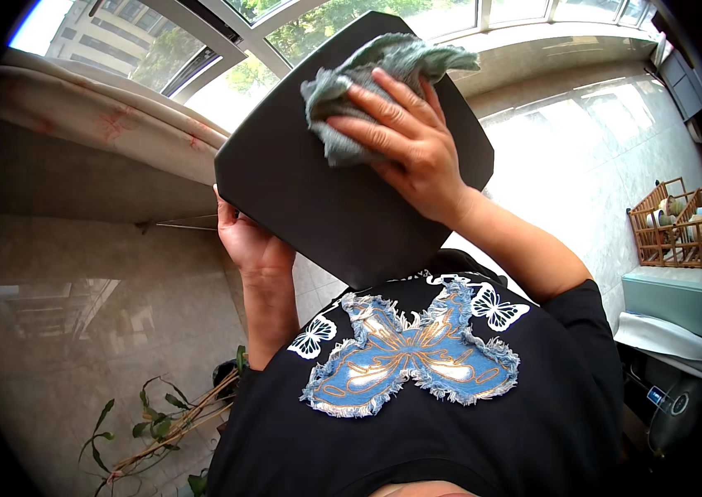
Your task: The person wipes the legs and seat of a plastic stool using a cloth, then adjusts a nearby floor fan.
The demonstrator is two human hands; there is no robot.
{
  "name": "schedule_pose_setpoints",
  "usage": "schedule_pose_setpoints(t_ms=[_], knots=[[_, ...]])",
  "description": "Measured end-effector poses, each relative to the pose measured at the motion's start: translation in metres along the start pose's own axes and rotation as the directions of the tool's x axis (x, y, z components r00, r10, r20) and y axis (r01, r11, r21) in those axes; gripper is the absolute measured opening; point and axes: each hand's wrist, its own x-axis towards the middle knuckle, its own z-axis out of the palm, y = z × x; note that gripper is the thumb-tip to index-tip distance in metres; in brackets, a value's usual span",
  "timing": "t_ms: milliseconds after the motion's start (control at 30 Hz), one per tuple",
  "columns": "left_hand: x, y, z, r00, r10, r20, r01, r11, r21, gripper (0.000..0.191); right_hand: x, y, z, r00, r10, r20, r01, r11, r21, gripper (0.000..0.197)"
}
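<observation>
A dark flat panel with cut-off corners [326, 205] is tilted up in front of my chest. My left hand [258, 245] holds it by its lower left edge, the fingers partly hidden behind it. Spread over the upper part of the panel, my right hand [410, 140] presses a crumpled grey-green cloth [351, 146] against the surface. The cloth bunches up past my fingertips and overhangs the panel's upper right edge. What lies behind the panel is hidden.
Windows [376, 31] line the far side, with a floral curtain [102, 118] at the left. A potted plant with long stems [164, 428] stands low on the left. To the right are a wooden rack holding small items [668, 227] and a pale green box-like surface [668, 304].
</observation>
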Motion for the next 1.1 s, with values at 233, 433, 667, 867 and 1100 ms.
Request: schedule_pose_setpoints(t_ms=[233,433,667,867,1100], knots=[[-0.005,-0.014,-0.004,0.995,-0.041,0.089,0.031,0.993,0.117,0.06,0.042,-0.016,0.01,0.95,-0.303,0.08,0.297,0.952,0.077,0.049],[-0.019,-0.009,-0.009,0.988,-0.059,0.139,0.052,0.997,0.055,0.053,-0.016,0.051,-0.003,0.994,0.085,-0.073,-0.088,0.996,-0.032,0.046],[-0.013,-0.007,-0.01,0.985,-0.057,0.161,0.04,0.994,0.104,0.058,-0.024,-0.047,-0.007,0.876,-0.427,0.223,0.374,0.895,0.242,0.055],[-0.028,-0.018,0.009,0.99,-0.019,0.14,0.008,0.997,0.08,0.053,0.048,0.005,-0.017,0.98,-0.194,-0.048,0.192,0.98,-0.052,0.048],[-0.023,-0.017,0.0,0.991,0.132,0.015,-0.133,0.979,0.155,0.052,-0.11,-0.029,-0.008,0.976,-0.039,0.213,0.007,0.989,0.148,0.044]])
